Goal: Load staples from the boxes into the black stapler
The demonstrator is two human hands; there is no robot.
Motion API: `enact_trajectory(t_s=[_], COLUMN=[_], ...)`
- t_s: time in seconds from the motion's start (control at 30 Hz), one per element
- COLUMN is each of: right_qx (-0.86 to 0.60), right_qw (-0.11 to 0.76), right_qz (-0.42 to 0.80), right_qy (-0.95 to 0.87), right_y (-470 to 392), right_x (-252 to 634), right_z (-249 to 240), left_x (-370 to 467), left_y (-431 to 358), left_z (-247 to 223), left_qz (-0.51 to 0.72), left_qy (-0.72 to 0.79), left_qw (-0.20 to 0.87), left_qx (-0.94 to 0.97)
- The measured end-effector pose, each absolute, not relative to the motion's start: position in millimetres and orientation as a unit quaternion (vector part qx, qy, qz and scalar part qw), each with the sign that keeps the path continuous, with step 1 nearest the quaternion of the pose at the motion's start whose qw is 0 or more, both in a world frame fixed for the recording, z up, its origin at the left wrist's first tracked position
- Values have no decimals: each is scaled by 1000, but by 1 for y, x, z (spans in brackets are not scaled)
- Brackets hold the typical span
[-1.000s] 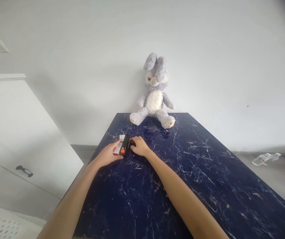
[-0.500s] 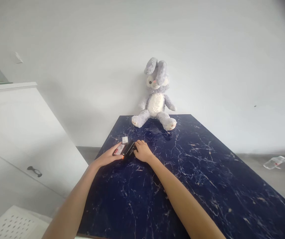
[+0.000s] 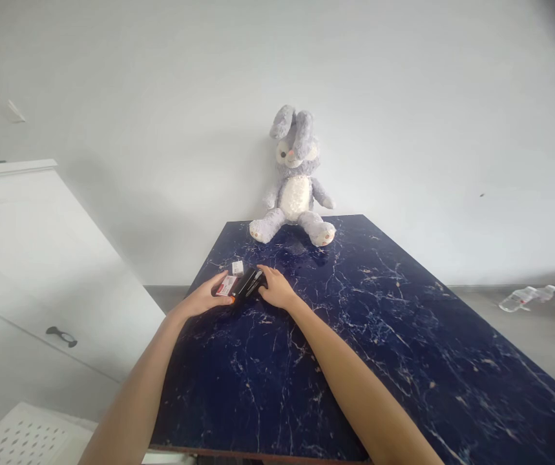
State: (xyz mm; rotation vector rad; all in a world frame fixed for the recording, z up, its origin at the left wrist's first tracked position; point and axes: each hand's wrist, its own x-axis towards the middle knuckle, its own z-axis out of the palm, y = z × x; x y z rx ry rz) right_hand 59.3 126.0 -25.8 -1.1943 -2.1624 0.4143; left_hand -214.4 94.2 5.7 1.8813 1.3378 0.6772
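A small black case (image 3: 243,282) with shiny strips on it lies on the dark blue marbled table (image 3: 378,310). Against its left side is a flat red-and-white labelled piece (image 3: 227,286); whether the two are joined I cannot tell. My left hand (image 3: 207,296) grips this piece, fingers at its far end and thumb near a small orange spot. From the other side my right hand (image 3: 276,288) closes on the case's right edge, its fingertips partly hidden. Just beyond the labelled piece stands a little white box (image 3: 237,267).
A grey plush rabbit (image 3: 296,194) sits at the table's far edge against the wall. On the left stands a white cabinet (image 3: 64,258) with a dark handle, and a perforated white seat (image 3: 25,439) below. Clear plastic bottles (image 3: 519,299) lie on the floor at right.
The view has shifted slightly, so everything appears a little further left and higher. My right fingers have shifted slightly along the case's edge; my left hand keeps its hold.
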Motion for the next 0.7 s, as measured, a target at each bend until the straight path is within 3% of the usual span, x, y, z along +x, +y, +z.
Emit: enact_trajectory(t_s=[0.7], right_qx=[-500], right_qw=[311], right_qz=[92], right_qy=[-803], right_y=[121], right_x=[59], right_z=[-21], left_x=[-184], left_y=[81], left_z=[13], left_qz=[321], left_qy=[605], left_qw=[169], left_qx=[709])
